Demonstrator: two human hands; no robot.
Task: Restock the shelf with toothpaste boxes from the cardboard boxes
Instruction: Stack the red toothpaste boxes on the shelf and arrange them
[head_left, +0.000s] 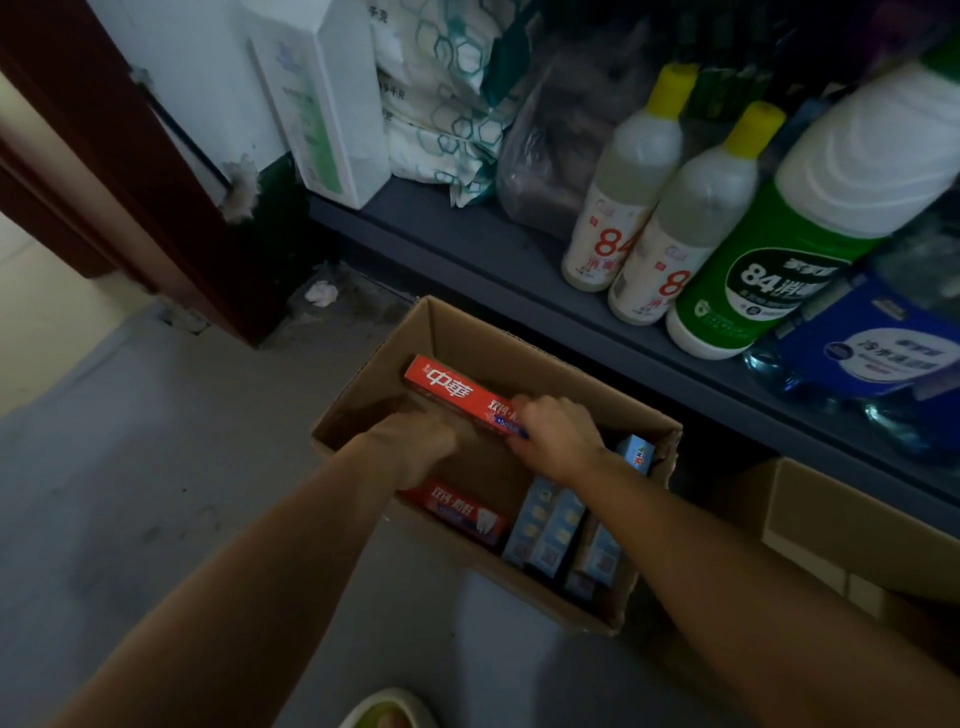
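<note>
An open cardboard box (545, 364) stands on the floor below the grey shelf (467, 244). My right hand (556, 436) grips the right end of a red toothpaste box (447, 387), held lengthwise above the carton's inside. My left hand (410, 447) reaches down into the carton with its fingers hidden, just above a second red toothpaste box (462, 512) lying at the bottom. Several light blue toothpaste boxes (545, 525) stand packed in the carton's near right part.
On the shelf stand a white carton (322, 98), tissue packs, two yellow-capped disinfectant bottles (691, 223), a large green and white bottle (810, 234) and a blue bag (872, 353). Another cardboard box (857, 525) sits under the shelf at the right. A dark door frame (104, 171) rises on the left.
</note>
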